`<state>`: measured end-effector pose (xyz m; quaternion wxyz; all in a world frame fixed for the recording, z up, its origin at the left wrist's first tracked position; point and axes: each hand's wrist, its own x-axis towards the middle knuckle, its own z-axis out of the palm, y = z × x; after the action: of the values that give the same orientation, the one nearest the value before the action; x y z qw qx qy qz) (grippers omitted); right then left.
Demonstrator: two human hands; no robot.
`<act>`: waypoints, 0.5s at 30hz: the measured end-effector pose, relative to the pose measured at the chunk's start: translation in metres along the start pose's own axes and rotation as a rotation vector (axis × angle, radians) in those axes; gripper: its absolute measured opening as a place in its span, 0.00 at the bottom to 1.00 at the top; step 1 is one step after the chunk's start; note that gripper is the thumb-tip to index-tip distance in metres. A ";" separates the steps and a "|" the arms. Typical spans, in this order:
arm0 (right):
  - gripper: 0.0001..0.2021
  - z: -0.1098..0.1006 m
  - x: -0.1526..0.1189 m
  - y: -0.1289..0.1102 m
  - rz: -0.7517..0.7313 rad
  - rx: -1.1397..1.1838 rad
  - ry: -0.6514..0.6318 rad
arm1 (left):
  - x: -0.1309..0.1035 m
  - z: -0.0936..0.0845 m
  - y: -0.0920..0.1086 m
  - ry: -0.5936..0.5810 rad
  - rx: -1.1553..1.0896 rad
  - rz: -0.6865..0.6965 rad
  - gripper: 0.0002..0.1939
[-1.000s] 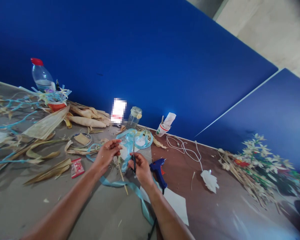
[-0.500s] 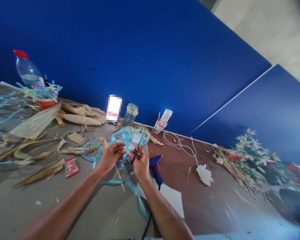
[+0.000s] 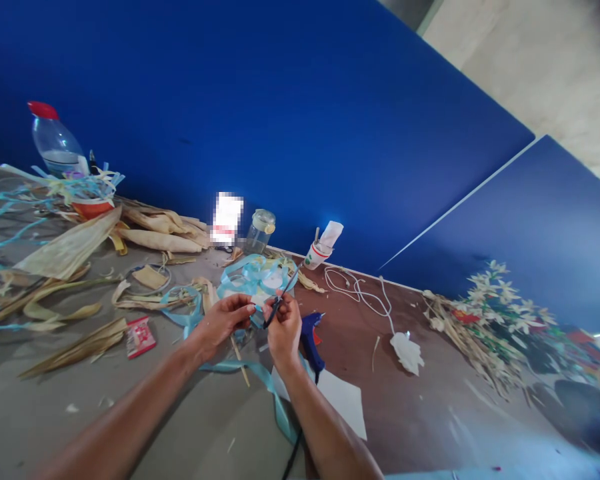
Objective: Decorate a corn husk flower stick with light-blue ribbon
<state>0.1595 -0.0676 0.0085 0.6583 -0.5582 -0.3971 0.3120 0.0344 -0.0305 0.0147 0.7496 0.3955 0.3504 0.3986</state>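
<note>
My right hand (image 3: 286, 327) is closed around scissors (image 3: 290, 283), whose dark handle sits in the fingers and whose blade points up and to the right. My left hand (image 3: 230, 316) pinches a small pale piece (image 3: 259, 302), perhaps husk or paper; its material is too small to tell. That piece spans the gap between both hands, close to the right fingertips. Behind and under the hands lies a tangle of light blue ribbon (image 3: 245, 268), with one length (image 3: 265, 373) trailing toward me. A thin stick (image 3: 240, 363) rests below my left hand.
A blue glue gun (image 3: 310, 341) and white paper (image 3: 343, 400) lie beside my right forearm. Dried corn husks (image 3: 163, 240) and a red packet (image 3: 141, 337) are at left. Along the blue partition stand a glass jar (image 3: 260, 232), a white cup (image 3: 316, 255) and a bottle (image 3: 55, 143).
The scissors have turned, their blade now leaning further right. The pale piece shows more clearly between my hands. Both hands stay nearly in place, and the view has shifted slightly.
</note>
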 end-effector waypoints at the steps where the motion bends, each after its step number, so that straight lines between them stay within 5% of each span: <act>1: 0.20 0.001 -0.001 0.000 -0.001 -0.010 -0.004 | 0.001 0.000 -0.001 -0.009 -0.010 0.003 0.15; 15: 0.19 0.005 -0.009 0.007 -0.015 -0.079 -0.129 | 0.004 -0.001 0.001 0.072 -0.142 0.049 0.13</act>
<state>0.1515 -0.0717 0.0007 0.6112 -0.5596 -0.4550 0.3262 0.0347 -0.0266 0.0144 0.7525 0.3354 0.3384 0.4547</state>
